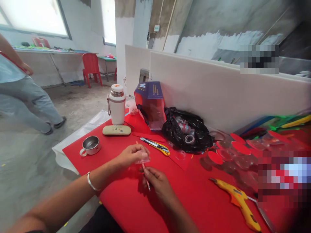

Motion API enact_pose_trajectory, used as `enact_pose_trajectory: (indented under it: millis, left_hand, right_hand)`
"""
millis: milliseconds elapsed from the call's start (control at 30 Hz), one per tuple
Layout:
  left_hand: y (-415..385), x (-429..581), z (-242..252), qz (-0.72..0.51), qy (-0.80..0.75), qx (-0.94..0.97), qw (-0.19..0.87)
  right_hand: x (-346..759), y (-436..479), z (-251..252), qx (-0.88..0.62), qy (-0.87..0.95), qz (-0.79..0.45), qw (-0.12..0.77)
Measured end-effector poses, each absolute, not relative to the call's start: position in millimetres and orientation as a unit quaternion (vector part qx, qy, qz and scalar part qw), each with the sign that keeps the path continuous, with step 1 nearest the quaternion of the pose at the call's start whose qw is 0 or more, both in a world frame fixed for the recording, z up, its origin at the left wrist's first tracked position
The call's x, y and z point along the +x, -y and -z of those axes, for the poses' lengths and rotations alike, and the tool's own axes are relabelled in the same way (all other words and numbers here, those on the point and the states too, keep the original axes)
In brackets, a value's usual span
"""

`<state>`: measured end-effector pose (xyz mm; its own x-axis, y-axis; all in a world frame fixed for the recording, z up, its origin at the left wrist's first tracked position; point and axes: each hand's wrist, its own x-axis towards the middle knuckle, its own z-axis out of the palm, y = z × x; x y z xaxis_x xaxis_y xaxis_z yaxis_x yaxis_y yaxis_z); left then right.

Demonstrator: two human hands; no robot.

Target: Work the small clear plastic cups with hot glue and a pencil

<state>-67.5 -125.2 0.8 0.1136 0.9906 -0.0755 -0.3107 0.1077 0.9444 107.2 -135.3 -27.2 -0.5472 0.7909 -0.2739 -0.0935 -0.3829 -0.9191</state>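
Observation:
My left hand point(134, 156) is closed on a small clear plastic piece point(143, 160) above the red tabletop point(126, 197). My right hand point(157, 182) pinches a thin, pen-like stick point(147, 182), its upper end meeting the plastic piece. Whether the stick passes through the plastic, I cannot tell. Just beyond my hands lies a yellow utility knife point(156, 146) with its blade showing. Left of them are a steel cup point(90, 145) with a handle and a pale oblong case point(116, 130).
Behind stand a white thermos point(118, 108), an open blue box point(150, 105) and a black plastic bag point(201, 129) holding plastic bottles. At right lie a yellow glue gun point(239, 202) and several clear cups with red discs point(240, 148). A person point(26, 87) is at far left.

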Motion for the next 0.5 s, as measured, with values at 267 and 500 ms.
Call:
enact_pose_trajectory:
  millis: [267,500]
  left_hand:
    - [187.6,-84.5,24.0,-0.463,-0.584,0.632,0.213]
    - [197.6,-68.1,42.3,-0.361,-0.6,0.712,0.049]
  right_hand:
    - [108.6,109.9,43.5,-0.446,0.392,-0.67,0.446]
    - [103.7,112.4,63.3,-0.439,0.453,-0.616,0.472]
